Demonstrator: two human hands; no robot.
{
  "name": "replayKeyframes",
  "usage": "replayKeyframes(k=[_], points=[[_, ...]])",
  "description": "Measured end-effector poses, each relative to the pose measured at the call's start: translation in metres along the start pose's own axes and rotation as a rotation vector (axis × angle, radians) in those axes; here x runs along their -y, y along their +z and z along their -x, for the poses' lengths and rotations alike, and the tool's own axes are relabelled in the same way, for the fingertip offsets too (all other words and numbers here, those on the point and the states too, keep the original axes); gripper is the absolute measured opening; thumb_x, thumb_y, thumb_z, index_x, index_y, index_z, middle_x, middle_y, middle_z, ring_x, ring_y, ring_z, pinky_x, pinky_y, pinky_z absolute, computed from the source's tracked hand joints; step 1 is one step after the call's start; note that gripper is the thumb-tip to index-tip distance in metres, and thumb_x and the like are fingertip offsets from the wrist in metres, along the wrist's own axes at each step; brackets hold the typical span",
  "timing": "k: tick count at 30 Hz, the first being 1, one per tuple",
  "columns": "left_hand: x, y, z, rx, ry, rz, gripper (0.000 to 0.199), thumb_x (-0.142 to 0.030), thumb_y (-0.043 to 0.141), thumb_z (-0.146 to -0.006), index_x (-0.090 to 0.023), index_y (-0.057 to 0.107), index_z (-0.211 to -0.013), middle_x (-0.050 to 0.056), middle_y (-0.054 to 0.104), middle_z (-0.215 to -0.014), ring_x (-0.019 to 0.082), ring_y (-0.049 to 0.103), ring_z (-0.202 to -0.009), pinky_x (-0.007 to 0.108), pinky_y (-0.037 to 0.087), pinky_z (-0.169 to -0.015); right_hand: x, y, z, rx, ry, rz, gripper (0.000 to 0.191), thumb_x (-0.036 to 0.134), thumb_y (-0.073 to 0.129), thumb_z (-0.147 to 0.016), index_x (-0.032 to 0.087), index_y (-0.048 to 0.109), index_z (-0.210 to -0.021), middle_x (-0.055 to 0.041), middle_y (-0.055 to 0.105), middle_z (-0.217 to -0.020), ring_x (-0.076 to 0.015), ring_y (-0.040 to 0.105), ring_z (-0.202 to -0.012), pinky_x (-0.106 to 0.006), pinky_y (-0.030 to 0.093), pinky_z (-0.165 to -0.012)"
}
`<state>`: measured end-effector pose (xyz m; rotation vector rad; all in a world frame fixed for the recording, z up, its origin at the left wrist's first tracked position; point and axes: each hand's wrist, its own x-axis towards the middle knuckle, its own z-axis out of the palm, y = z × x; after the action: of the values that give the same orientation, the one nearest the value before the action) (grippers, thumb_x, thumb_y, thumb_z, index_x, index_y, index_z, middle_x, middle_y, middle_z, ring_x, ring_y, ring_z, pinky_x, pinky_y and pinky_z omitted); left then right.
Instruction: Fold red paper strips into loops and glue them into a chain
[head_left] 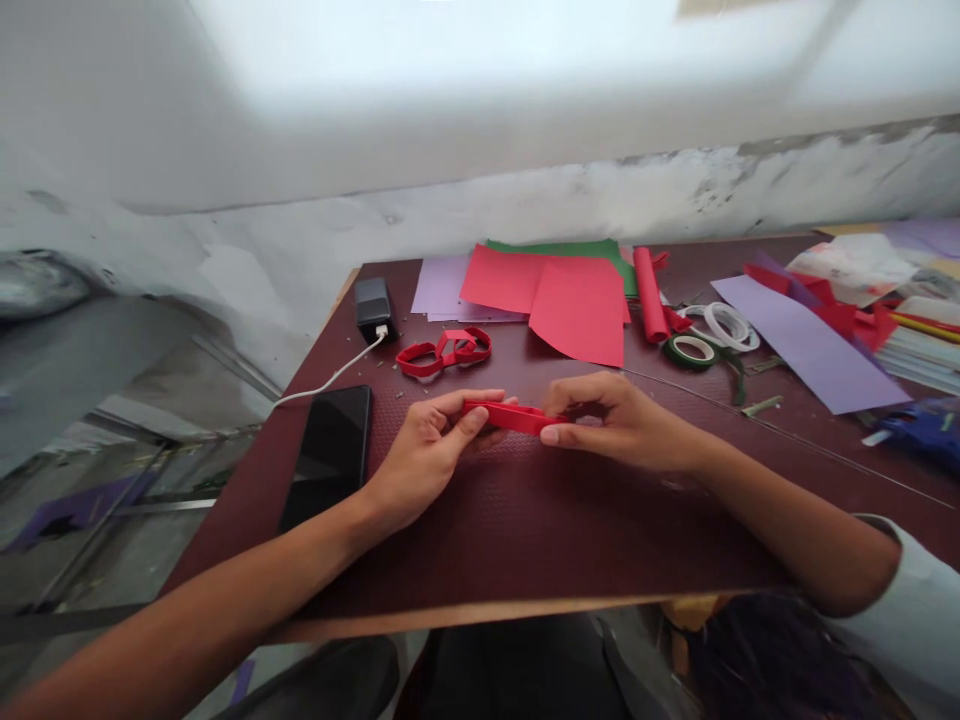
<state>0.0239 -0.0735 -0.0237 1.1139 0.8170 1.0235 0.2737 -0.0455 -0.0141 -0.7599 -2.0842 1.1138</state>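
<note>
Our left hand (420, 450) and right hand (622, 425), each pinching one end of a red paper strip (514, 418) above the table (480, 540): likely light, creasable, best held lightly by its ends

No text, label, brand or number can be read here. The things on the tabletop (487, 545) show no legible sign
</note>
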Motion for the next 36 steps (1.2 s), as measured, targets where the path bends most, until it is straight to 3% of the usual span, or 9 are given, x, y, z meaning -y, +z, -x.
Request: replayKeyframes(k=[3, 10, 15, 24, 31, 36], points=[[-0.001, 0.001, 0.002, 0.016, 0.011, -0.042, 0.034, -0.038, 0.082, -0.093, -0.016, 0.08, -0.119, 0.009, 0.082, -0.119, 0.024, 0.077, -0.115, 0.039, 0.06, -0.109, -0.003, -0.004, 0.001, -0.002, 0.104, -0.105, 0.03, 0.039, 0.079, -0.094, 0.018, 0.067, -0.076, 0.0003, 0.068, -0.069, -0.011, 0.059, -0.063, -0.024, 0.044, -0.06], [-0.004, 0.001, 0.002, 0.037, 0.01, -0.198, 0.036, -0.043, 0.078, -0.094, -0.013, 0.079, -0.115, 0.008, 0.082, -0.111, 0.022, 0.078, -0.103, 0.039, 0.062, -0.105, 0.002, -0.007, -0.001, -0.082, 0.189, -0.08, 0.032, 0.04, 0.087, -0.085, 0.018, 0.067, -0.073, 0.0004, 0.068, -0.065, -0.0119, 0.061, -0.059, -0.024, 0.045, -0.057], [-0.006, -0.002, 0.001, 0.06, -0.006, -0.229, 0.034, -0.044, 0.076, -0.095, -0.013, 0.077, -0.109, 0.008, 0.082, -0.105, 0.023, 0.081, -0.096, 0.039, 0.064, -0.1, -0.002, -0.005, 0.002, -0.126, 0.174, -0.155, 0.029, 0.038, 0.088, -0.083, 0.019, 0.066, -0.079, 0.0017, 0.068, -0.069, -0.0119, 0.062, -0.062, -0.024, 0.046, -0.058], [-0.006, 0.002, 0.004, 0.102, -0.001, -0.308, 0.03, -0.045, 0.072, -0.098, -0.016, 0.075, -0.103, 0.007, 0.083, -0.1, 0.023, 0.081, -0.093, 0.037, 0.067, -0.094, -0.005, -0.014, 0.002, -0.012, 0.103, 0.024, 0.035, 0.04, 0.083, -0.089, 0.019, 0.062, -0.071, 0.0005, 0.067, -0.068, -0.0105, 0.055, -0.061, -0.025, 0.041, -0.055], [-0.003, 0.0, 0.004, 0.042, -0.006, -0.233, 0.033, -0.049, 0.075, -0.095, -0.017, 0.075, -0.103, 0.007, 0.081, -0.1, 0.025, 0.081, -0.101, 0.04, 0.067, -0.095, -0.006, -0.011, 0.001, -0.125, 0.097, -0.169, 0.033, 0.037, 0.089, -0.083, 0.02, 0.062, -0.085, 0.0013, 0.07, -0.074, -0.0129, 0.068, -0.066, -0.025, 0.052, -0.059], [-0.003, 0.001, 0.004, 0.036, -0.018, -0.222, 0.033, -0.048, 0.076, -0.095, -0.016, 0.075, -0.104, 0.006, 0.08, -0.102, 0.024, 0.081, -0.099, 0.04, 0.066, -0.098, -0.008, -0.013, 0.0, -0.135, 0.085, -0.185, 0.03, 0.035, 0.088, -0.084, 0.02, 0.066, -0.096, 0.0004, 0.071, -0.08, -0.013, 0.071, -0.069, -0.025, 0.056, -0.063]])
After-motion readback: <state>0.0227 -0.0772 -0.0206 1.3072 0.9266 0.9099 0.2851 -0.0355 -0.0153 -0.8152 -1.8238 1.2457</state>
